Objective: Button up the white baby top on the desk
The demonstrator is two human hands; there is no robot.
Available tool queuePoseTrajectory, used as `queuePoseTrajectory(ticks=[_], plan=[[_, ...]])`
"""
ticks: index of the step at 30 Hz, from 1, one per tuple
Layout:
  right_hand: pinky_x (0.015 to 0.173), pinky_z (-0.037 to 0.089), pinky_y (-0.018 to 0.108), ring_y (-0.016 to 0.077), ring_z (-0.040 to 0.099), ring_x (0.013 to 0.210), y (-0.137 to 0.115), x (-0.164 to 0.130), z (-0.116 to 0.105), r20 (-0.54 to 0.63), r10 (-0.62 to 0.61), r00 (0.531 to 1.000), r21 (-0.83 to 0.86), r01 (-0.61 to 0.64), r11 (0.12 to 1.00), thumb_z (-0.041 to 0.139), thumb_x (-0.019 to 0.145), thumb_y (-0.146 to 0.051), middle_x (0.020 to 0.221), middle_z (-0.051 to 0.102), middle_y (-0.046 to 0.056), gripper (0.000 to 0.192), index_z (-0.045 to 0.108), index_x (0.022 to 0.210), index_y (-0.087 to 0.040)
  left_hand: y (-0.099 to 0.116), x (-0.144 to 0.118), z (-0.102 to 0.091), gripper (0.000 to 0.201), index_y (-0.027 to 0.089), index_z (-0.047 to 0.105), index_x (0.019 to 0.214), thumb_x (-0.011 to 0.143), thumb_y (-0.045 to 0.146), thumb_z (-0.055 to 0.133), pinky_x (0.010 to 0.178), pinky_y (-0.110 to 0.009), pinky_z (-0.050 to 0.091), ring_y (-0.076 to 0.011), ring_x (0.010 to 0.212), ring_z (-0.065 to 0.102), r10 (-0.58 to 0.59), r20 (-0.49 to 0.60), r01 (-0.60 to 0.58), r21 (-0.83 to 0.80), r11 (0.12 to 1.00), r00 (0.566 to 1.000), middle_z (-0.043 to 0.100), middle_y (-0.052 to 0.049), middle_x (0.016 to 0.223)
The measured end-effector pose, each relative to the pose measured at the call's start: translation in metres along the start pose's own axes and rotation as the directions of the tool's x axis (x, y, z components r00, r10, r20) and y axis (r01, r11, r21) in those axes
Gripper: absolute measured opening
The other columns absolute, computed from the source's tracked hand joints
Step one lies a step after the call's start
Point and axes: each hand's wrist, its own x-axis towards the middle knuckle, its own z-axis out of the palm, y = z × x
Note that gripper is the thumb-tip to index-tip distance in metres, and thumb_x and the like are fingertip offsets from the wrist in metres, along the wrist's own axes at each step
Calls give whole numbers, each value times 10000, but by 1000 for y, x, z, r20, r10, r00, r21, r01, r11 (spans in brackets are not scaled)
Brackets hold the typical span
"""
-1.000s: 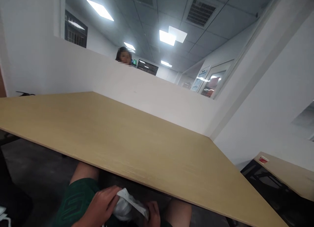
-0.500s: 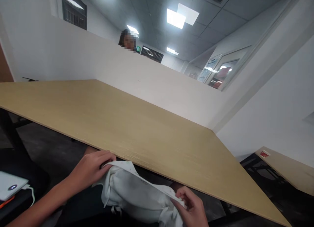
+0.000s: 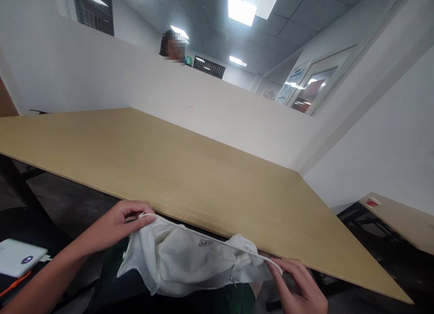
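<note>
A white cloth garment with a small dark label hangs stretched between my two hands, just below the near edge of a light wooden table. My left hand pinches its upper left edge between thumb and fingers. My right hand grips the right end, where a thin white cord loops out. The cloth sags over my lap, which is dressed in dark green.
A white partition runs along the table's far side, and a person's head shows above it. A white device with an orange cable lies at my lower left. Another wooden desk stands to the right.
My hands have drawn apart and risen from my lap, spreading the bunched white cloth wide under the table edge. The view has tilted downward.
</note>
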Motion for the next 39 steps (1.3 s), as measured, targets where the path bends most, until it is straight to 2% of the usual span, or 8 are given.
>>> queuePoseTrajectory(ticks=[3,8,14,18,21,25,31,39], plan=[[721,552,281,221,683,804,3,5,2,16,127,992,134,-128,983,740,895,-383,869,728,71,180,745,856,-208,-2,5,-4,344,202,659,787,955,501,631,638,-217,418,-147,716,507,-18,-87,14,-46,999,996,581,13,742],[676,527,257,192,659,766,12,17,23,-51,379,924,236,-357,904,686,912,-497,835,710,61,337,715,894,-162,2,15,-6,279,222,627,903,996,481,578,660,-225,438,-148,747,511,-42,-33,35,-195,980,999,543,11,819],[673,473,264,169,614,732,30,68,57,-293,325,899,180,-282,943,661,923,-509,822,684,50,372,706,951,-141,15,64,-8,307,214,640,898,1002,485,541,673,-262,426,-177,783,538,79,-286,-66,53,996,955,585,-1,826],[633,401,266,149,546,648,73,126,84,-188,220,957,6,-223,975,627,926,-508,692,616,9,384,697,824,-145,4,128,-9,384,201,658,976,1039,492,416,654,-286,381,-188,712,582,226,-366,-8,511,860,903,632,-7,766],[613,327,281,135,444,607,116,161,116,16,257,966,-170,-251,953,556,953,-533,591,488,-21,484,569,631,-171,-16,182,-2,437,220,623,1212,1070,456,283,737,-311,408,-253,925,675,174,-279,110,767,632,944,738,-79,1000],[614,277,298,136,416,601,162,184,157,213,346,914,-310,-272,911,556,955,-476,565,489,-10,487,521,571,-180,-42,241,13,445,202,639,1193,1067,462,300,752,-340,426,-299,921,703,75,-179,107,820,562,981,754,-135,1022],[623,270,292,166,518,663,186,202,184,165,393,905,-400,-303,865,560,968,-405,722,669,74,373,655,698,-164,-64,299,29,431,191,635,1164,1073,408,274,817,-382,471,-313,975,715,22,-149,117,852,511,989,759,-165,1040],[608,270,282,192,581,689,222,229,212,121,367,922,-394,-295,870,596,924,-400,704,678,76,370,601,620,-189,-99,361,38,373,200,646,1096,1049,366,316,830,-410,499,-319,983,729,17,-211,171,834,525,977,763,-161,994]])
